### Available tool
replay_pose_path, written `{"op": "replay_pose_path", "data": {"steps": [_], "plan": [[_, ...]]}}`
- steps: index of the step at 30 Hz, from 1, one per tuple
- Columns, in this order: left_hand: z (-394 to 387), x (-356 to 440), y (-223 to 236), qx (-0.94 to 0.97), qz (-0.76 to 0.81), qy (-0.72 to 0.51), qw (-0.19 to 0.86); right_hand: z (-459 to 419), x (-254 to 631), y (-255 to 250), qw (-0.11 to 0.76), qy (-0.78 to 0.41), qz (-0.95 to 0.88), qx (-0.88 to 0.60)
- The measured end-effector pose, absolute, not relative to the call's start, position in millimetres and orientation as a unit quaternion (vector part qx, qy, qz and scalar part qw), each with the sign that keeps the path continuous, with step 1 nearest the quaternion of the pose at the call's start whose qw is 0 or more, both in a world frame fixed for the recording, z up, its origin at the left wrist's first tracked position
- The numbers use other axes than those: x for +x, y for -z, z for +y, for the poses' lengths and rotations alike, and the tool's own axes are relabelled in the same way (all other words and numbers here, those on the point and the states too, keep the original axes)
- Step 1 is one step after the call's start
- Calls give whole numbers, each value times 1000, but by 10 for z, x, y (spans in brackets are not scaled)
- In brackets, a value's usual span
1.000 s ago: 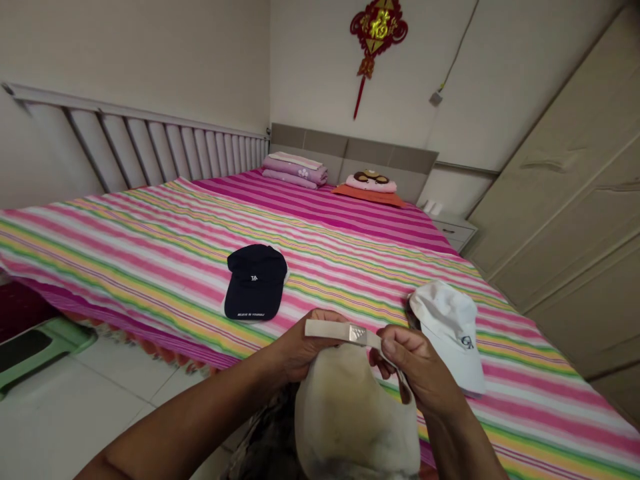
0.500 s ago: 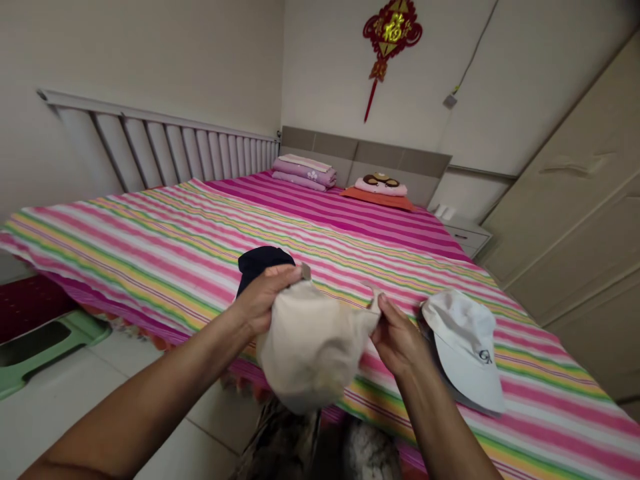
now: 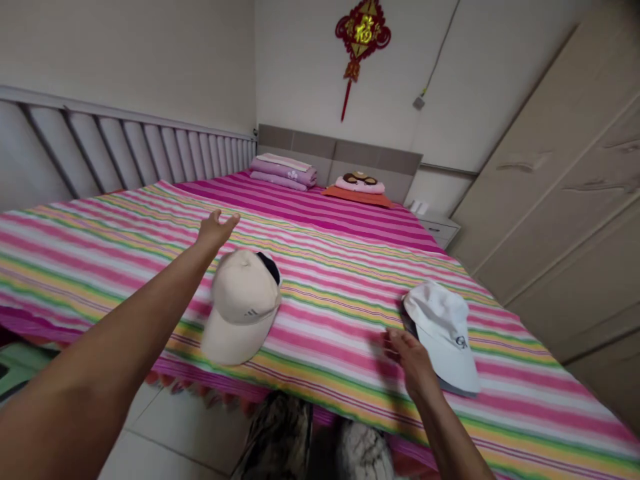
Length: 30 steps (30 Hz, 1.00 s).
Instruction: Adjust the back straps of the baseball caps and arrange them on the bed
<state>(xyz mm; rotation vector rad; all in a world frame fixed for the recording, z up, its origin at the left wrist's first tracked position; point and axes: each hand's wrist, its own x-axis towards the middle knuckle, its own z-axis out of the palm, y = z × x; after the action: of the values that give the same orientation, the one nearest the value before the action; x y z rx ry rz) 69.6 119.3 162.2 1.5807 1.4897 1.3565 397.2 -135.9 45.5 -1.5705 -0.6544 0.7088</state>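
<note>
A beige baseball cap (image 3: 241, 297) lies on the bed's striped sheet, its brim toward me. Dark navy fabric (image 3: 270, 266) shows at its far right edge. Just beyond the crown is my left hand (image 3: 219, 231), fingers apart and holding nothing. My right hand (image 3: 409, 352) hovers over the sheet with its fingers loosely stretched out, a little blurred, and nothing in them. Right beside it lies a white cap (image 3: 441, 320) with a small dark logo; a grey brim edge peeks out from under it.
The bed (image 3: 325, 287) spreads out in front of me. Folded purple bedding (image 3: 285, 170) and a pink pillow (image 3: 360, 183) on an orange cloth lie by the headboard (image 3: 340, 150). A radiator (image 3: 150, 143) lines the left wall; a wardrobe (image 3: 550, 200) stands at right.
The beige cap has gone from both hands onto the bed, over the spot where the navy cap lay. Both hands have let go and moved apart. The view has shifted.
</note>
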Motion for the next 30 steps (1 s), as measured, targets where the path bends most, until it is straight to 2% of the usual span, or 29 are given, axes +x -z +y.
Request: {"op": "replay_pose_path", "data": {"steps": [2,5,7,9,14,18,21,25,28,30], "plan": [[1046,731,-1414,730,541,-398,131,-1467,4309,-464,591,-175,-265,-741],[818,822,-1044,840,510,-184,-24,-1511,4746,-554,546,-3,-243,-802],[774,862,-831,843,522,-113,-59,-1456,4938,-611,509,46,-253,-821],[827,869,-693,841,533,-80,-48,-1372,5050,-641,480,56,-269,-833],[969,830,-674,861,496,-111,-27,-1317,5115,-713,491,71,-271,-825],[732,818,-771,846,484,-217,-50,-1522,5020,-878,575,108,-262,-767],[466,784,-767,823,494,-272,-71,-1719,4873,-996,636,92,-250,-724],[302,699,-671,769,582,-236,-117,-1882,4642,-1053,697,37,-234,-677],[336,649,-610,753,627,-193,-54,-1905,4489,-1024,750,-22,-198,-631],[345,641,-591,757,625,-189,-28,-1905,4399,-995,752,-44,-181,-633]]}}
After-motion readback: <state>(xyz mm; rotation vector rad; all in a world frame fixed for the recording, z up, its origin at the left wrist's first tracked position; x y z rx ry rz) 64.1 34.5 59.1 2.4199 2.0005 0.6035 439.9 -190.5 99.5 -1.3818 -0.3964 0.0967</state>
